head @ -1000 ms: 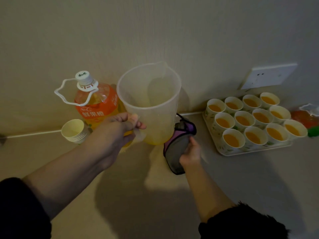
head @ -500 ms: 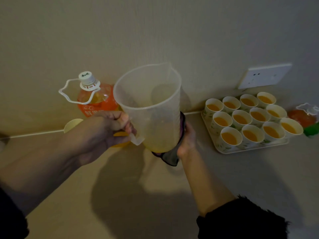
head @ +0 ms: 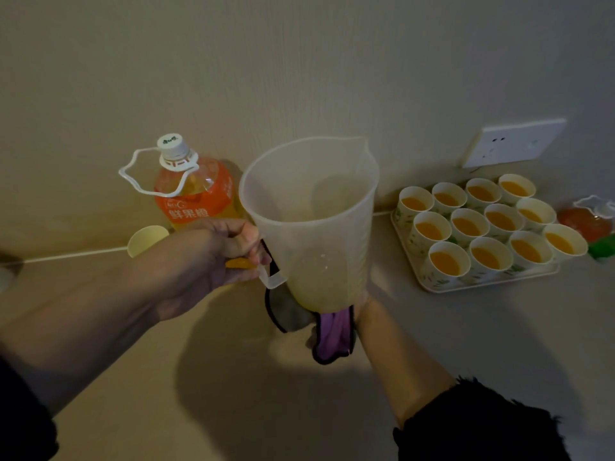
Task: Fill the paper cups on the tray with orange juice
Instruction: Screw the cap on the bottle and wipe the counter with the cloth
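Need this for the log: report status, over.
Left hand grips pitcher handle; right hand holds cloth under it. All twelve cups on tray hold juice. Bottle off left.

White socket on the plain beige wall, upper right; purple-and-grey cloth, dark-edged, hanging crumpled at centre above the pale counter.

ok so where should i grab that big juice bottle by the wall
By the white loop handle at its neck, hooking fingers in from the left and above. The bottle stands upright and capped, the loop sticks out leftward, and the jug in the left hand blocks its right side. The right hand holds a cloth under the jug.
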A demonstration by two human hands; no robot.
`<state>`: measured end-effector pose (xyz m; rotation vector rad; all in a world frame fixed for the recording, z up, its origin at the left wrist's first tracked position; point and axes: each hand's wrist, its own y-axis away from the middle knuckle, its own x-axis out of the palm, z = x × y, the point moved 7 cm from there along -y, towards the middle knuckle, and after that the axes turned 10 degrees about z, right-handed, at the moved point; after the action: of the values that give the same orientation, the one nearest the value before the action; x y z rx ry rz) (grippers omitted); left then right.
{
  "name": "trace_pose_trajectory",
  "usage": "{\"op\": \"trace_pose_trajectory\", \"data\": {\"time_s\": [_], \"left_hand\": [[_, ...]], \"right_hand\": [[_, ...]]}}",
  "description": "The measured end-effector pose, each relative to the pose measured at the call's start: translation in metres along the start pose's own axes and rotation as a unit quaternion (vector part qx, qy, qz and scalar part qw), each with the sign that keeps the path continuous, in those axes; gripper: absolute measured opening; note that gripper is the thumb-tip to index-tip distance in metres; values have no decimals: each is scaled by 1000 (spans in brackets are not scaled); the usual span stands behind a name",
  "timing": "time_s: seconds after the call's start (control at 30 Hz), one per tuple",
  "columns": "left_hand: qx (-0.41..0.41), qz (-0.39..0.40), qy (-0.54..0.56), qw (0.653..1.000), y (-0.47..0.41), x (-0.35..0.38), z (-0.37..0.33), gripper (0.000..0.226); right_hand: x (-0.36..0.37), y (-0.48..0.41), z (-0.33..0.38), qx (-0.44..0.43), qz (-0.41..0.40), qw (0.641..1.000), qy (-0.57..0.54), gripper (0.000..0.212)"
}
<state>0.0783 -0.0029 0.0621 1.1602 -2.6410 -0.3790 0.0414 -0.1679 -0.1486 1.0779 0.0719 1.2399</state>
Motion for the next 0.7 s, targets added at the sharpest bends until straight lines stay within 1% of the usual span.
{"op": "trace_pose_trajectory", "data": {"time_s": [0.1, 0.13, 0.17, 0.2, 0.23, 0.3, 0.33, 0.4, 0.43, 0.5, 0.53, 0.57, 0.6, 0.63, 0.67, 0.7], "left_hand": [[-5, 0, -12, 1000, -1, -1, 3, 24], [-6, 0, -13, 1000, -1, -1, 4, 25], [-8, 0, -15, 1000, -2, -1, 5, 26], [-10, -2, -17, 1000, -2, -2, 8, 27], [-13, -5, -21, 1000, -3, -3, 10, 30], [-16, -18, -31, 999, -5, -7, 17, 39], [-17, -28, -34, 999, -6, -9, 21, 44], [-17, -52, -30, 998, -9, -11, 28, 47], [-14, -67, -25, 997, -11, -12, 31, 45], [-7, -95, -20, 995, -14, -12, 34, 37], [-3, -105, -15, 994, -16, -12, 35, 36], [2, -113, -8, 994, -18, -13, 35, 36], [6, -120, 0, 993, -20, -13, 35, 35], [8, -126, 4, 992, -21, -14, 36, 35], [9, -132, 6, 991, -22, -15, 36, 35], [10, -137, 7, 990, -24, -16, 38, 35]], "right_hand": [[4, 4, -12, 71, 64, 994, 54, 69], [2, 4, -17, 87, 69, 991, 70, 73], [-1, 5, -18, 84, 66, 992, 74, 74], [-5, 5, -17, 74, 57, 993, 68, 71], [-8, 4, -12, 51, 55, 994, 76, 60], [-16, 9, 9, -5, 23, 985, 170, 32], [-20, 11, 19, -24, 8, 976, 214, 31], [-28, 15, 34, -31, -6, 965, 261, 30], [-31, 18, 41, -28, -9, 963, 266, 28], [-36, 23, 49, 2, -23, 965, 259, 32], [-35, 25, 54, 7, -48, 955, 294, 38], [-35, 25, 63, 3, -100, 913, 395, 43], [-34, 26, 72, -5, -165, 838, 521, 49], [-27, 28, 76, -19, -209, 753, 624, 55], [-20, 27, 70, -14, -215, 705, 676, 61], [-17, 23, 58, 1, -200, 681, 704, 66]]}}
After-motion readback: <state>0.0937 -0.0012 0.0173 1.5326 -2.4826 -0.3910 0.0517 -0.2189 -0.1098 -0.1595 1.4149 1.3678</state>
